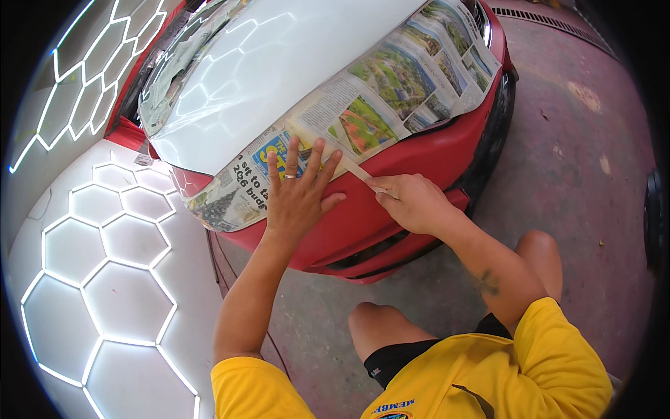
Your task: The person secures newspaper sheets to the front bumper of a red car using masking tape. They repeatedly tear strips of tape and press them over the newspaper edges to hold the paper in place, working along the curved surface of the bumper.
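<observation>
My left hand point(302, 183) lies flat, fingers spread and a ring on one of them, on the newspaper sheets point(319, 112) covering the front of a car. Between thumb and fingers, my right hand point(413, 201) pinches the near end of a strip of masking tape point(356, 168). From there the strip runs up to the newspaper edge beside my left fingertips. Under the paper's lower edge shows the red front bumper point(345, 214). Above the paper is the glossy white hood point(261, 68); whether tape runs under my left palm is hidden.
Hexagonal light strips point(104, 256) glow along the wall at left. A dark cable point(275, 348) crosses the floor point(570, 220) near my left arm. A floor drain grate point(555, 23) lies at the far right, and a black round object point(654, 220) stands at the right rim.
</observation>
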Action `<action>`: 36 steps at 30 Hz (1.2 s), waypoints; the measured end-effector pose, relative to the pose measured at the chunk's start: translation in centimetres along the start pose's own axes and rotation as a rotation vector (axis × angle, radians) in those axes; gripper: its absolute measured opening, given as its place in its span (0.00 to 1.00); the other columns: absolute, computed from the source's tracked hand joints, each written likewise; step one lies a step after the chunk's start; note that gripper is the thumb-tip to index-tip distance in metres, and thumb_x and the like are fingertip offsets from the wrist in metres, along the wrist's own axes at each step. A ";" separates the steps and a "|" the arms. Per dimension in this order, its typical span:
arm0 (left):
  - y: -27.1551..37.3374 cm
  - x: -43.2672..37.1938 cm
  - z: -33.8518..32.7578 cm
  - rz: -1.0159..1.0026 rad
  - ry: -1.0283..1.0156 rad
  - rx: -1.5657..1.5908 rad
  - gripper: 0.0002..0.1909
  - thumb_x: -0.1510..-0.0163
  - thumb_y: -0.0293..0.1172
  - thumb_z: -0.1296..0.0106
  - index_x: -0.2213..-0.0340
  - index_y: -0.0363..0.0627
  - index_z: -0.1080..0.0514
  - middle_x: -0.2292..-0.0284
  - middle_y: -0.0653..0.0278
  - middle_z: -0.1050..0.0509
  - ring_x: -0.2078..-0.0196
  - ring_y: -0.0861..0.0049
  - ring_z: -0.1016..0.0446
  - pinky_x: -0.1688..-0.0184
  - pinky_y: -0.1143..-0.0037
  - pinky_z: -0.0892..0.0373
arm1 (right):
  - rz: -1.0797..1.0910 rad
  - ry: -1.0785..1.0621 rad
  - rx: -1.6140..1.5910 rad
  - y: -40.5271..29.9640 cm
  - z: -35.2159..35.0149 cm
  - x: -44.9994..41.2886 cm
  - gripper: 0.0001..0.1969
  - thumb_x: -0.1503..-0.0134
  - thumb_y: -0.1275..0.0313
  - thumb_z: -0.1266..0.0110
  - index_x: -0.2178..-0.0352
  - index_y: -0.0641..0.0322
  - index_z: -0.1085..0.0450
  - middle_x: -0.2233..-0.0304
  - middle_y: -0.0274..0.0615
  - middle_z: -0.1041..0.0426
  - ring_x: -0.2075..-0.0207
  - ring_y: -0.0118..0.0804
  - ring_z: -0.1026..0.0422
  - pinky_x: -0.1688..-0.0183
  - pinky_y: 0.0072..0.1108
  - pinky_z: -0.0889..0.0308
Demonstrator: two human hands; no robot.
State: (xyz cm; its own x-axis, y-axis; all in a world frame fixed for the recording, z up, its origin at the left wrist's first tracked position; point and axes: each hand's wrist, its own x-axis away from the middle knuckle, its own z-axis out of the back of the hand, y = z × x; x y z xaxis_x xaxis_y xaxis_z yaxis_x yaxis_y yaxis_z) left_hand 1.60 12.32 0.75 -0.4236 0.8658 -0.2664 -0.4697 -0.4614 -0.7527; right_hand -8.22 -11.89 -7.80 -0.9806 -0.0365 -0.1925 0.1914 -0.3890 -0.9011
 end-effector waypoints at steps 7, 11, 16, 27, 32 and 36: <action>0.4 -0.5 0.5 0.000 -0.024 0.006 0.48 0.46 0.73 0.46 0.29 0.72 0.39 0.26 0.66 0.45 0.22 0.49 0.57 0.25 0.38 0.67 | -0.012 0.019 -0.103 0.4 0.3 0.1 0.21 0.34 0.67 0.44 0.42 0.62 0.24 0.56 0.53 0.17 0.55 0.48 0.18 0.48 0.30 0.27; 0.3 0.0 0.3 0.029 -0.037 0.001 0.50 0.48 0.73 0.44 0.29 0.71 0.39 0.26 0.65 0.46 0.22 0.51 0.57 0.25 0.39 0.68 | 0.044 0.076 -0.217 0.5 -0.3 1.2 0.21 0.33 0.65 0.44 0.42 0.65 0.24 0.56 0.53 0.17 0.55 0.45 0.18 0.49 0.30 0.27; 0.5 -0.4 0.6 0.009 -0.076 0.062 0.48 0.49 0.73 0.43 0.29 0.79 0.39 0.25 0.63 0.47 0.21 0.52 0.57 0.25 0.40 0.69 | 0.045 0.102 -0.272 0.8 -0.7 1.3 0.21 0.32 0.64 0.44 0.44 0.65 0.23 0.54 0.54 0.17 0.53 0.46 0.19 0.47 0.31 0.27; 0.9 -0.3 0.5 -0.017 -0.090 0.055 0.48 0.51 0.72 0.42 0.30 0.88 0.40 0.24 0.54 0.52 0.21 0.49 0.59 0.25 0.41 0.68 | 0.030 0.056 -0.300 -0.9 -0.5 1.5 0.18 0.33 0.65 0.45 0.48 0.65 0.22 0.59 0.56 0.18 0.59 0.53 0.19 0.54 0.35 0.26; 1.3 -0.3 -0.2 -0.026 -0.062 0.048 0.45 0.49 0.72 0.44 0.30 0.89 0.41 0.24 0.48 0.53 0.22 0.44 0.58 0.26 0.39 0.66 | 0.246 0.156 -0.180 -1.0 -2.2 1.5 0.14 0.33 0.69 0.43 0.50 0.62 0.21 0.69 0.49 0.20 0.69 0.46 0.22 0.64 0.33 0.28; 1.5 -0.4 0.2 -0.011 -0.073 0.040 0.42 0.46 0.71 0.47 0.30 0.90 0.40 0.24 0.48 0.53 0.22 0.43 0.57 0.27 0.36 0.66 | 0.399 0.227 0.021 -1.5 -3.8 2.0 0.12 0.37 0.71 0.41 0.53 0.55 0.19 0.72 0.43 0.20 0.72 0.51 0.21 0.69 0.34 0.26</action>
State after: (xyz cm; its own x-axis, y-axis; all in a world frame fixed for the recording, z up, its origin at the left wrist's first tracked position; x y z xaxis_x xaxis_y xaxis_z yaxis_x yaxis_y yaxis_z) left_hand 0.93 11.22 -0.15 -0.4730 0.8551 -0.2125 -0.5044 -0.4605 -0.7304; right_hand -10.28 -7.88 -8.30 -0.7961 0.0145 -0.6049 0.5488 -0.4037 -0.7320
